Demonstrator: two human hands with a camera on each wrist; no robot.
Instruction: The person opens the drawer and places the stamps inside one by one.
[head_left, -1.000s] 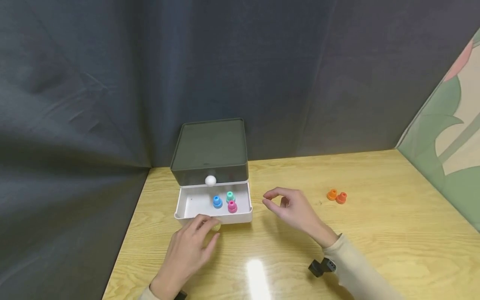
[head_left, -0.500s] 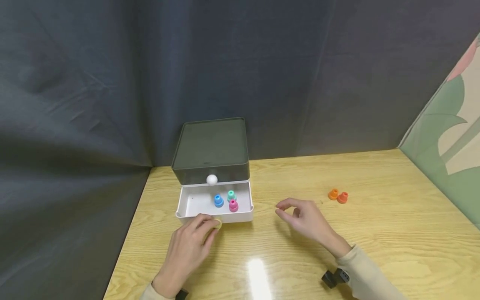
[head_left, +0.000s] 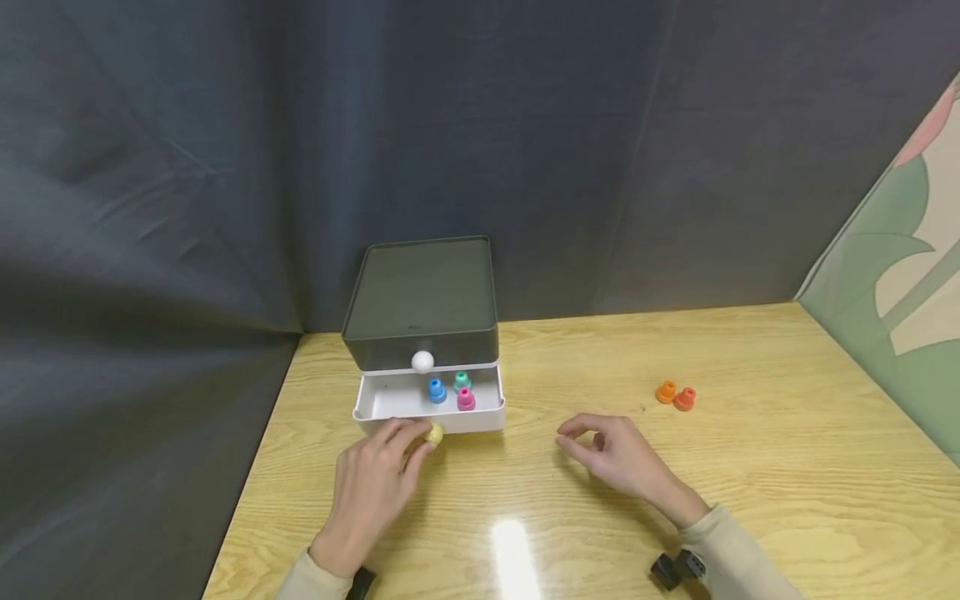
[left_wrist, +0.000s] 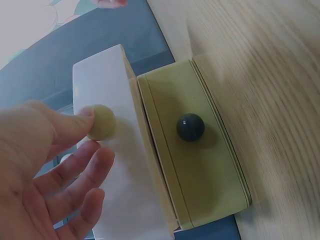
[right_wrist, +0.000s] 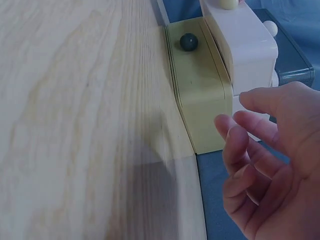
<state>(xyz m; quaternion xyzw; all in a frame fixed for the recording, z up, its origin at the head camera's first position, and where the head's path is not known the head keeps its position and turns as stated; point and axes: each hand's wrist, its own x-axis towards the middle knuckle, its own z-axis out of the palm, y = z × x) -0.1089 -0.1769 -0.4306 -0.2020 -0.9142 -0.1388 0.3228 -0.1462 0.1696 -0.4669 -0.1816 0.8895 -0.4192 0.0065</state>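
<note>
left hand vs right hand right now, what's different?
The left hand pinches the yellow knob on the front of the white drawer; the right hand holds nothing. The left hand is at the drawer, while the right hand hovers over the wooden table, apart from the drawer and from the two orange pieces. Both have beige sleeves.

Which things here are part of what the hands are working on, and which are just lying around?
In hand: left hand pinching the yellow round knob of the white pulled-out drawer; blue, teal and pink plastic pegs inside it.

Lying about: two orange plastic pegs on the wooden table; right hand, holding nothing.
</note>
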